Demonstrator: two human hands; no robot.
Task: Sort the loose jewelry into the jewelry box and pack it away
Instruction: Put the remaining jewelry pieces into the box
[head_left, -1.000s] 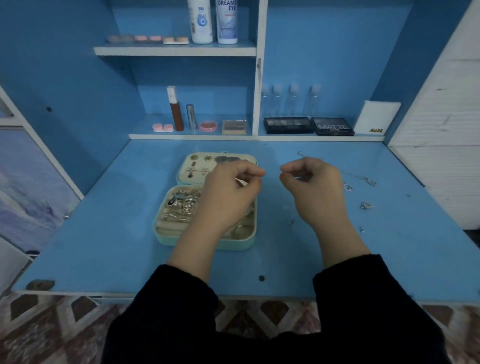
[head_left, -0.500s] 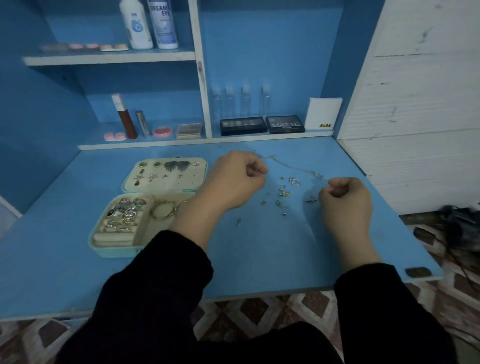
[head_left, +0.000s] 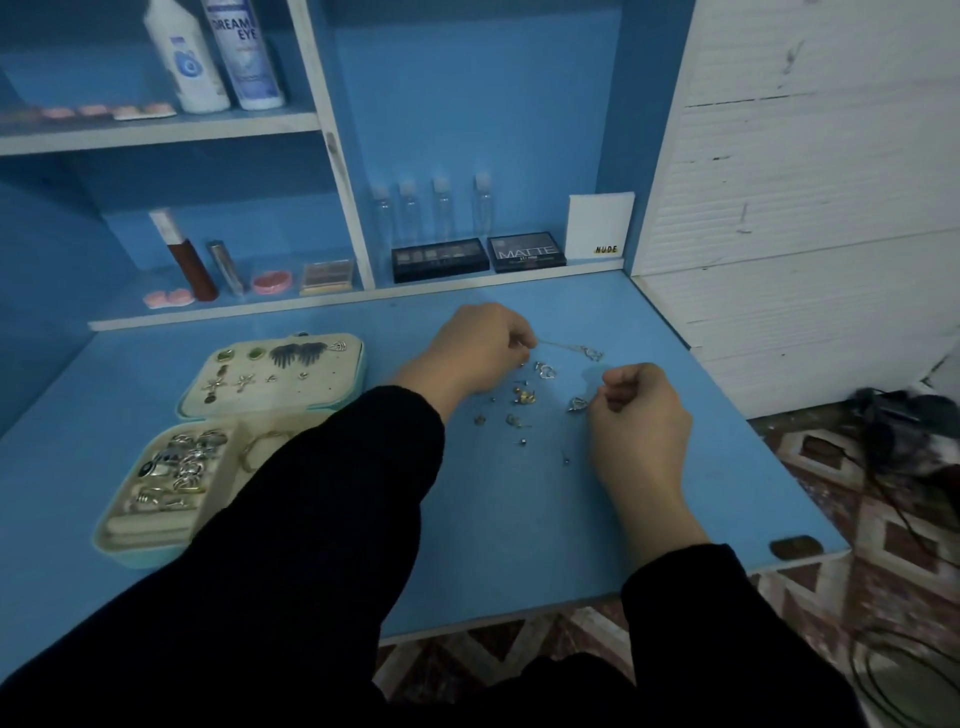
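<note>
The person sits at a blue desk (head_left: 519, 530) with both black-sleeved arms stretched over it. The left hand (head_left: 475, 351) is near the desk's back edge, fingers curled, thumb and forefinger pinching one end of a thin necklace (head_left: 563, 346). Its chain runs right from the fingertips to a small silver pendant lying on the desk. The right hand (head_left: 641, 415) is closer to the right edge and is clenched, thumb against the bent forefinger. Its fingertips are just beside a small silver charm (head_left: 577, 404). The charm is too small and dim to tell whether the hand pinches it or anything else.

Between the two hands the loose jewelry (head_left: 522, 397) is scattered across the desk: studs, small rings and one gold-coloured piece, each apart from the others.

The jewelry box (head_left: 357, 366) lies open toward the left edge of the desk, well apart from the scattered pieces. Its lid panel lies toward the back and has earrings pinned on it. The base tray lies toward the front, with rings piled in its left compartment. A bracelet (head_left: 258, 446) in the right compartment is partly hidden by the left sleeve.

Along the low shelf at the desk's back edge stand two dark makeup palettes (head_left: 440, 260), a white card (head_left: 600, 223) and four small clear bottles (head_left: 441, 208).
</note>
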